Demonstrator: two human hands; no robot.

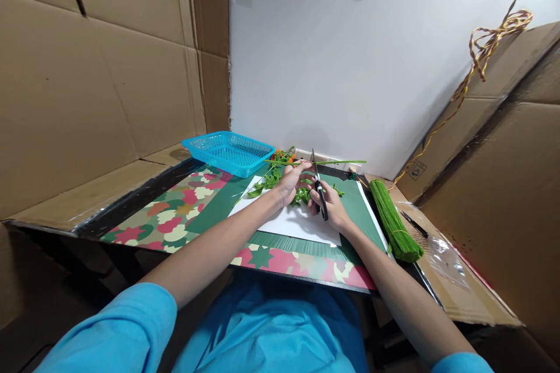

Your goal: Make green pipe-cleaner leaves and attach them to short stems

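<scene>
My left hand (289, 182) pinches a long thin green pipe cleaner (343, 162) that stretches out sideways on both sides of the fingers. In my right hand (330, 204) is a pair of black-handled scissors (319, 189), blades pointing up and lying across the green stem close to the left fingertips. Whether the blades are parted is too small to tell. Below both hands, green leafy pieces (301, 195) lie on a white sheet (284, 222). More green leaf shapes (268, 182) lie to the left of my left hand.
A blue plastic basket (231, 154) stands at the back left, beside orange flowers (284, 155). On the right lie a bundle of green pipe cleaners (394, 221), a black pen-like tool (415, 224) and a clear plastic bag (448, 262). Cardboard walls (109, 70) flank the table.
</scene>
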